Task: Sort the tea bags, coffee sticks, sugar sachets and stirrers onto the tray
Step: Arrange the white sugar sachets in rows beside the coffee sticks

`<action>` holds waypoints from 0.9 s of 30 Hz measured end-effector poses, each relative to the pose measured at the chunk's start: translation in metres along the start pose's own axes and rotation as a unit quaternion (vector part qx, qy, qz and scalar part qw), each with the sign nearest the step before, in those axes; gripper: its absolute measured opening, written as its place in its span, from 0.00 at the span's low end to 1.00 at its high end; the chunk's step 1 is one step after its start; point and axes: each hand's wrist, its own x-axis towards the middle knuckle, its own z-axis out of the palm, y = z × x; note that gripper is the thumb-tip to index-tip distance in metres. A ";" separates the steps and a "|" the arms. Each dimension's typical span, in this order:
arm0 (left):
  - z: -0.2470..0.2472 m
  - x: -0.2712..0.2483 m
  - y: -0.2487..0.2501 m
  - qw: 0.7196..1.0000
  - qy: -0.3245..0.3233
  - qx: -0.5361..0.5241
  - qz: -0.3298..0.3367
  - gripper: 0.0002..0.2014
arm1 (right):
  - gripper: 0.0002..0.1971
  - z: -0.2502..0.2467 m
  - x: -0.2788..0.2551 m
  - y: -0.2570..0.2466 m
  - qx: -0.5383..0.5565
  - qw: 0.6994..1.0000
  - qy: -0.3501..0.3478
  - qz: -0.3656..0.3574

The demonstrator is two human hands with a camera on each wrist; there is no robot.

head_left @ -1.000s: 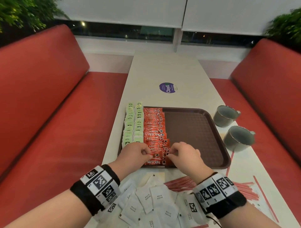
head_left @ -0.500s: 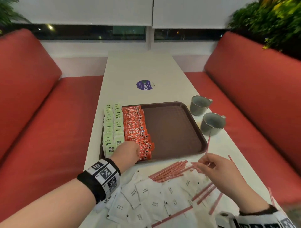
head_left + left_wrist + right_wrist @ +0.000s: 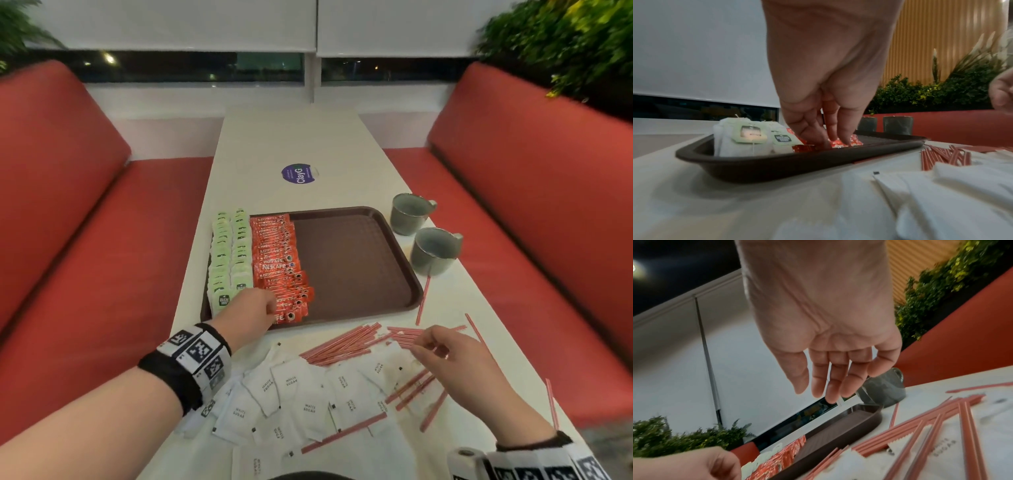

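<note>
The brown tray (image 3: 349,267) holds two columns of green-tagged tea bags (image 3: 227,260) along its left side and a column of red coffee sticks (image 3: 277,263) beside them. My left hand (image 3: 265,308) is at the near end of that column. In the left wrist view its fingertips (image 3: 844,139) point down onto the coffee sticks (image 3: 856,140). My right hand (image 3: 428,342) hovers over the pink stirrers (image 3: 346,342) near the tray's front right corner. Its fingers (image 3: 838,386) hang relaxed and hold nothing. White sugar sachets (image 3: 291,387) lie scattered on the table before me.
Two grey mugs (image 3: 409,214) (image 3: 433,250) stand just right of the tray. More loose stirrers (image 3: 551,404) lie near the table's right edge. Red bench seats flank the white table (image 3: 291,137). The tray's right half is bare.
My right hand has left the coffee sticks and swung right and nearer, over the stirrers. My left hand has stayed on the coffee sticks.
</note>
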 end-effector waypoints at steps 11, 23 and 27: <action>-0.012 -0.113 0.017 0.971 0.114 -0.187 -0.100 0.03 | 0.07 0.005 0.022 0.026 -0.062 0.982 -0.154 -0.094; 0.065 -0.123 0.066 0.985 -0.020 -0.063 -0.162 0.29 | 0.19 0.033 0.033 -0.007 -0.239 0.869 -0.269 -0.339; 0.067 -0.116 0.072 0.982 -0.023 -0.052 -0.178 0.28 | 0.24 0.051 0.038 -0.021 -0.320 0.834 -0.260 -0.366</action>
